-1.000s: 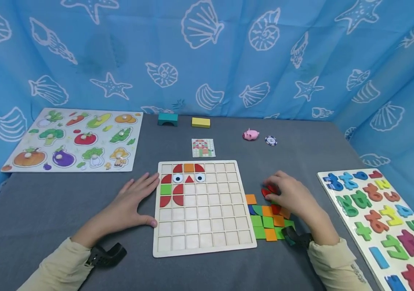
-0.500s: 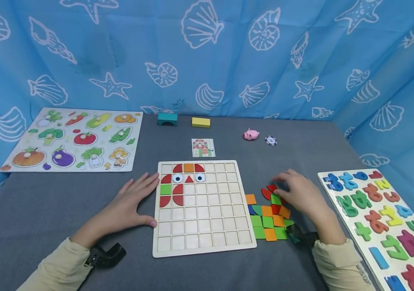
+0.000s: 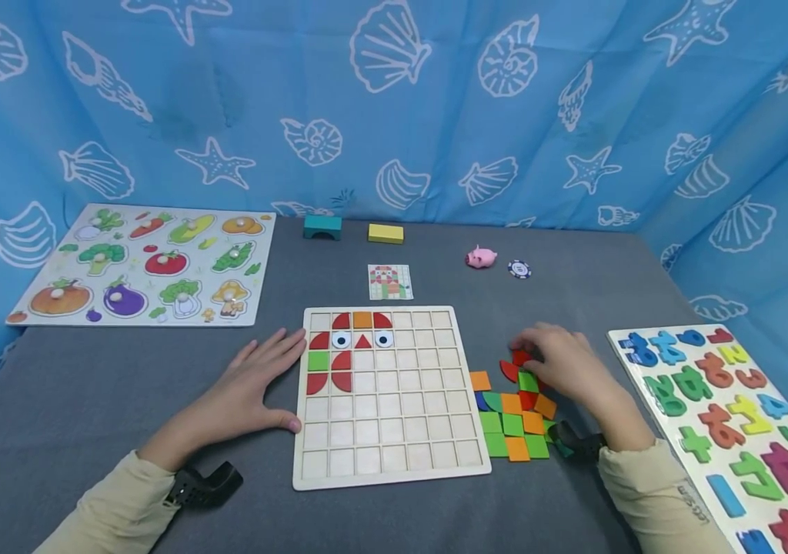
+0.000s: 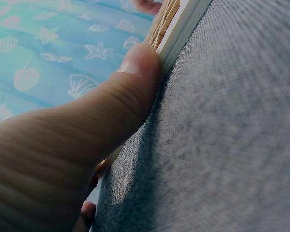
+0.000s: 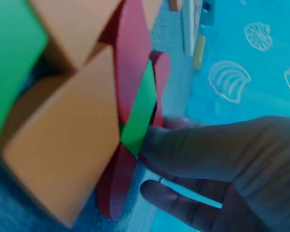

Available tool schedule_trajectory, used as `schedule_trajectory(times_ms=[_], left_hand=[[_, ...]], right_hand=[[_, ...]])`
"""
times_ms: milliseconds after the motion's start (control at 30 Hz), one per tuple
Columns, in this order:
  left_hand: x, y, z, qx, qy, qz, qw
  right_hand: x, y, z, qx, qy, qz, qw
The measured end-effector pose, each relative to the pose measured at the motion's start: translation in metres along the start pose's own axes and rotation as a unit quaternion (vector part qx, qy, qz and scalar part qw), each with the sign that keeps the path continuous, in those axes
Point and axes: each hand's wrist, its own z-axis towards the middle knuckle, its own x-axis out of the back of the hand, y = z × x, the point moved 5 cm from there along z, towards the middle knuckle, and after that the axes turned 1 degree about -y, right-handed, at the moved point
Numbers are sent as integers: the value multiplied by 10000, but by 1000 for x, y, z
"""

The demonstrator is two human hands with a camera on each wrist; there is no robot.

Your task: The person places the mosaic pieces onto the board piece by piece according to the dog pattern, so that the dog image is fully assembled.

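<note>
A square wooden grid board (image 3: 394,400) lies in the middle of the head view. Red quarter-round pieces, a red triangle, an orange tile, a green tile (image 3: 318,361) and two eye tiles (image 3: 342,339) fill part of its upper left. My left hand (image 3: 255,392) rests along the board's left edge, fingers spread and thumb at the side. At the far end of a loose tile pile, my right hand (image 3: 563,365) touches the pieces. Its thumb lies beside a small green tile (image 5: 140,113) and its fingertips are at a red piece (image 3: 521,357); its fingers look relaxed.
A small pattern card (image 3: 390,282) lies behind the board. Farther back are a teal arch block (image 3: 322,227), a yellow block (image 3: 385,234), a pink pig (image 3: 480,257) and a chip (image 3: 519,268). A vegetable puzzle (image 3: 138,265) lies left, a number puzzle (image 3: 719,431) right.
My right hand has shifted right, uncovering a green tile and red pieces, and its fingertips have come back close to a red one. My left hand stays at the board's edge.
</note>
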Motion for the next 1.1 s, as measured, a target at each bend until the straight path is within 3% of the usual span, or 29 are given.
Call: schedule_trajectory(times_ms=[133,367,600,867,967,1100], left_hand=[[0,1,0,20,-14,-6,10000],[1,1,-2,15,-15,-35,10000],[1,2,-2,-3,-4,-52,10000],[0,2,-2,-54,48,-51,10000],[1,2,-1,-38,48,-31,10000],[1,1,0,21,10,-11,10000]], right_hand=[[0,-4,0,266,64,-16,9996],[2,-3,0,-406,183,67,9990],[-1,-13,4,-251,94,60,9996],[1,-15,7,-500,11,-182,9986],[5,-27,10,-391,119,-183,9990],[10,-63,12,96,396,-93,9991]])
